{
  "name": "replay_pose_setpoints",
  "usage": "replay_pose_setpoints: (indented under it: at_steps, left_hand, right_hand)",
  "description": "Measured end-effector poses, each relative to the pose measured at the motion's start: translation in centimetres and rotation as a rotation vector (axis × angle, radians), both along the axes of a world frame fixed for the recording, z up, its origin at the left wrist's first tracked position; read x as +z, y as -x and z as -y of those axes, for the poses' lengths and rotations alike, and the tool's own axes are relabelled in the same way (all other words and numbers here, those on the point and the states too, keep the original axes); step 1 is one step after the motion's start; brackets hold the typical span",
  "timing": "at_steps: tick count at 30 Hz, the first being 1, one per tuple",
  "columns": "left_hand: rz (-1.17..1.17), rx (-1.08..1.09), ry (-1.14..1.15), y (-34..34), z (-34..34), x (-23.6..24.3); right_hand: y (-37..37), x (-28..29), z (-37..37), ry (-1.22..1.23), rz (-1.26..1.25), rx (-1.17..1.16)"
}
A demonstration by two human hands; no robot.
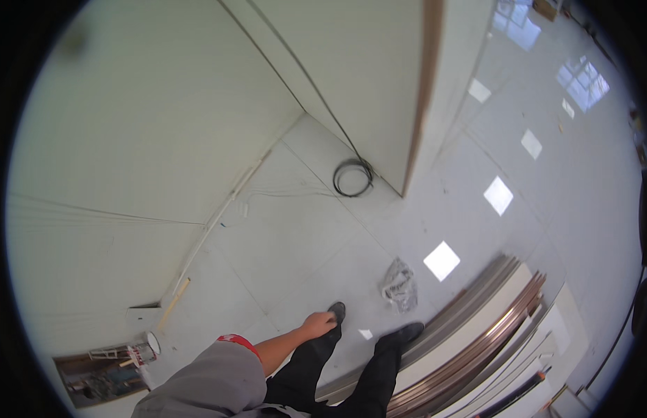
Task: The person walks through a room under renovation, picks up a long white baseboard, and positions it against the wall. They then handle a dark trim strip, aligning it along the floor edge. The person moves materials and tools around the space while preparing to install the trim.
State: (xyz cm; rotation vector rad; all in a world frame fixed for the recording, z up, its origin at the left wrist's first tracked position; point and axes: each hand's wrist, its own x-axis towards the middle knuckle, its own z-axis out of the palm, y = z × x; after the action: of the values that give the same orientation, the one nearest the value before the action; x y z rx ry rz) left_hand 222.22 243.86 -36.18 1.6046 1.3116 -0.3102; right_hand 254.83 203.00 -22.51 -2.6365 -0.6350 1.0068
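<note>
My left hand point(320, 324), at the end of a bare forearm below a grey sleeve, hangs with curled fingers over my left shoe point(338, 308); whether it holds anything is too small to make out. My right hand is not in view. My right shoe point(408, 334) stands beside a crumpled clear plastic bag point(400, 285) on the glossy tiled floor point(302, 244). Farther ahead, a coil of black cable point(353, 177) rests against a white partition point(365, 76), with lines running up from it.
Long grey and copper-coloured strips and boards point(463, 341) lie along my right. A white wall point(107, 132) runs along my left, with a wooden stick point(176, 299) at its foot. A bin of tools point(94, 376) and a white bucket point(149, 345) sit at lower left.
</note>
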Motion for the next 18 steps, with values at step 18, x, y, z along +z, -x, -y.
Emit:
replay_pose_setpoints:
  at_steps: [18]
  left_hand:
    - [0.005,0.731,0.035,31.9,10.2,23.3]
  right_hand:
    - [4.6,14.8,-16.0,-0.347,-0.075,0.100]
